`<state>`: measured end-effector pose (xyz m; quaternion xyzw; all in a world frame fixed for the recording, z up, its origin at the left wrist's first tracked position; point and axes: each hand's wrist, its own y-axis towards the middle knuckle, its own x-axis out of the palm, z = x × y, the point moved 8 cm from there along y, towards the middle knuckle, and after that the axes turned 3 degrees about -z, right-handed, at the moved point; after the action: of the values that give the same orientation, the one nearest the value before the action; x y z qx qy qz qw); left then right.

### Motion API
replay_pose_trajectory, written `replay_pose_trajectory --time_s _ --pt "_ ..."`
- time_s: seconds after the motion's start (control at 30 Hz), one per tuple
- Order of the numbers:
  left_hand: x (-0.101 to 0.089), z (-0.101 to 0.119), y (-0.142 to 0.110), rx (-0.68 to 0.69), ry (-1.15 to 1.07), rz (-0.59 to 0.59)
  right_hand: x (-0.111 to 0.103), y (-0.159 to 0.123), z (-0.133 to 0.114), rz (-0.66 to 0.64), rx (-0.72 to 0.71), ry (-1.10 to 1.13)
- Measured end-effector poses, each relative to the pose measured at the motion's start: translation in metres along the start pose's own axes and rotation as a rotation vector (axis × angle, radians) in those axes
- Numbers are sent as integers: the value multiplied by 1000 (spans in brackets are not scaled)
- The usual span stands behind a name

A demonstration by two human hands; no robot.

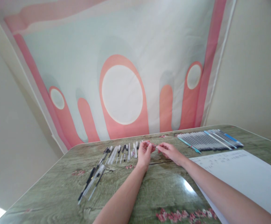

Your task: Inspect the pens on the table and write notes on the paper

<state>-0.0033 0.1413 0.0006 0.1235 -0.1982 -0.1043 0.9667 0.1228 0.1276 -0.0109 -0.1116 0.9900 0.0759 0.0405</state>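
My left hand [145, 153] is closed around a small, slim pen part [154, 146], pinkish and partly hidden by the fingers. At its right end, my right hand [170, 152] pinches the tip between thumb and fingers. Both hands are just above the table, near its far side. Left of them lies a row of pen parts [123, 152]: clear barrels, dark caps and thin refills. Closer to me on the left are several longer black and clear pen pieces [92, 182], lying at a slant.
A neat row of grey pens [196, 141] lies at the back right, with a few blue and white ones among them. A white sheet of paper [247, 177] with faint writing covers the table's right side, under my right forearm. Behind the table [63, 186] hangs a printed cloth [123, 37].
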Motion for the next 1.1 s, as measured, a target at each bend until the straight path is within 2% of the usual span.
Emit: replay_pose_trajectory --time_s 0.1,0.37,0.6,0.87,1.1 --pt "1 0 0 0 -3 -3 -2 0 -1 34 -23 9" --pt "0 0 1 6 10 -12 3 0 4 -30 9 -27" --pt "4 1 -1 8 -7 -22 -2 -1 -1 38 -25 -13" --pt "0 1 0 18 10 -17 3 1 3 -31 -18 -65" --pt "2 -2 1 19 9 -43 -3 -2 -3 44 -37 -43"
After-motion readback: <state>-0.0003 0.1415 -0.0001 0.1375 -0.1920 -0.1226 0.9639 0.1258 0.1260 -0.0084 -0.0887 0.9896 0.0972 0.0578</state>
